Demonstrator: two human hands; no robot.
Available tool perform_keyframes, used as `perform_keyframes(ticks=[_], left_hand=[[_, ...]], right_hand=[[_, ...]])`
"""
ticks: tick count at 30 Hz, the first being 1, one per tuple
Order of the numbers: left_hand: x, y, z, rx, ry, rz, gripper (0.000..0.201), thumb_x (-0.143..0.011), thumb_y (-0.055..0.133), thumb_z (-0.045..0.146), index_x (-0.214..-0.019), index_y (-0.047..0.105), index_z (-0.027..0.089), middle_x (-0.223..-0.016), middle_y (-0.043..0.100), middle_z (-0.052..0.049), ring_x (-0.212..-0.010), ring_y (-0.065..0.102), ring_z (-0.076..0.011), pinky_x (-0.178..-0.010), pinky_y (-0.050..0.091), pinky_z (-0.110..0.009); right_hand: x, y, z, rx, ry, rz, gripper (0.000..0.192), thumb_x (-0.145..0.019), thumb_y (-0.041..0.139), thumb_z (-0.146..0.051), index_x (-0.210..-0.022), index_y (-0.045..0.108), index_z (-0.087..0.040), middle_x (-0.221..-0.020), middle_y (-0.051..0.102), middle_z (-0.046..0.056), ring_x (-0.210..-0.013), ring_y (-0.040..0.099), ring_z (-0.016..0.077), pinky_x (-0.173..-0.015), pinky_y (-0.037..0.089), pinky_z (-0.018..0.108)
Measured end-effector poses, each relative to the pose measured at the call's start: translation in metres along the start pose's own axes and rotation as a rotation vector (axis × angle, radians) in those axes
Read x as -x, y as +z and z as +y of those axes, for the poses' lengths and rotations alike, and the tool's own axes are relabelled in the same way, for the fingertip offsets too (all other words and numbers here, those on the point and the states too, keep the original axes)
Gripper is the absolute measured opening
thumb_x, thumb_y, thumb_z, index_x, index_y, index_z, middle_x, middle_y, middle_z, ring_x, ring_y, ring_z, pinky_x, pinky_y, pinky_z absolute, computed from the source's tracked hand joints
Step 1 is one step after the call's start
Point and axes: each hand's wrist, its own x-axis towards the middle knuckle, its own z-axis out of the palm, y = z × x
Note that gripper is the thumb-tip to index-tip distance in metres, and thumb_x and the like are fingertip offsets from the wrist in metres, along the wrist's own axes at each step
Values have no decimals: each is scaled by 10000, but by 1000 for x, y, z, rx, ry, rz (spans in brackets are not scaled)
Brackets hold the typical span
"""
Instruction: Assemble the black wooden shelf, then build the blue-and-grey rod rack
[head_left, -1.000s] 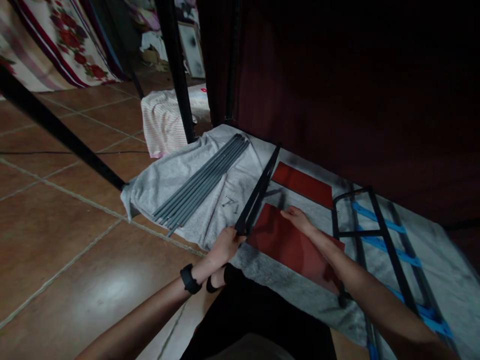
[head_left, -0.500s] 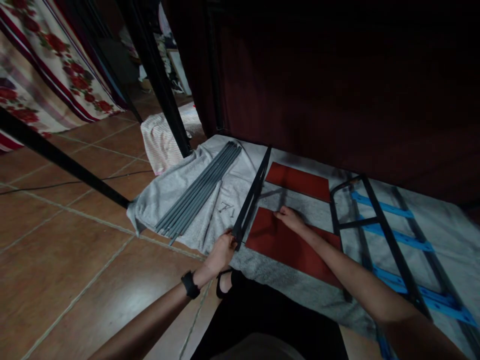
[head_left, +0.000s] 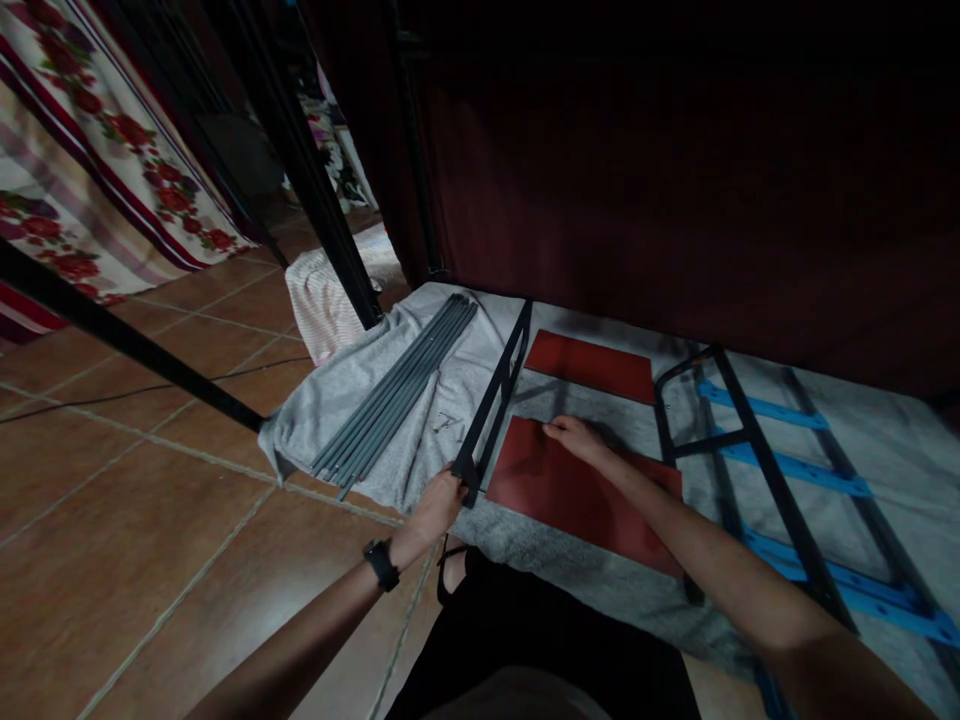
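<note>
Well, left of the big red board (head_left: 570, 490), grey rods (head_left: 397, 395) lie bundled on the cloth (head_left: 304, 420), with loose screws (head_left: 448, 424) between rods and board; a tug on the cloth could roll them into its folds. Your left hand (head_left: 437, 503) is closed around the near end of a black frame (head_left: 487, 405) beside the board's left edge; it seems propped on edge, so slack fingers might let it topple. Your right hand (head_left: 576, 437) curls over the board's far side, fingertips hidden, so I can't tell whether it grips anything. Beyond the board lies a smaller red board (head_left: 592, 367). Right of the big board, your forearm (head_left: 720, 560) covers part of a second frame (head_left: 748, 433), and the lowest blue strips (head_left: 765, 407) are partly cut off.
</note>
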Motion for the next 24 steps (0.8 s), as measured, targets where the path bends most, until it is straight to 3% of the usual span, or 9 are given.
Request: perform_keyframes(ticks=[5,10,15,20,24], left_hand=[[-4,-4,0,3,-48,-118,171,-752,531,64,-625,534,179,-555,517,5,-539,499,-128,-563,356,-247],[-8,-3,-5,374,-148,-233,30,-719,597,160,-693,582,166,-562,568,14,-480,533,-121,-507,399,-232],[-12,6,-14,553,-185,-208,56,-653,608,149,-689,568,165,-556,563,23,-460,524,-112,-502,418,-230],[-11,11,-18,603,-131,-170,140,-588,548,71,-688,539,169,-581,534,45,-498,499,-83,-520,389,-201],[-9,7,-17,574,-142,-181,116,-641,601,134,-751,595,167,-614,562,31,-543,540,-105,-553,437,-224]], right_hand=[[12,-12,-12,49,21,5,338,-923,487,-511,-892,685,-239,-897,716,30,-802,640,188,-644,373,267],[18,-19,-20,90,21,-12,387,-941,449,-527,-835,680,-236,-879,711,31,-789,635,184,-628,367,262],[20,-22,-23,122,15,-14,403,-943,447,-544,-841,675,-228,-875,710,36,-741,614,172,-602,345,259],[19,-21,-23,118,7,-25,395,-942,457,-538,-815,651,-219,-856,699,30,-740,605,163,-594,339,252],[20,-24,-22,85,-23,-23,381,-946,454,-514,-803,651,-220,-825,692,20,-739,607,165,-615,361,251]])
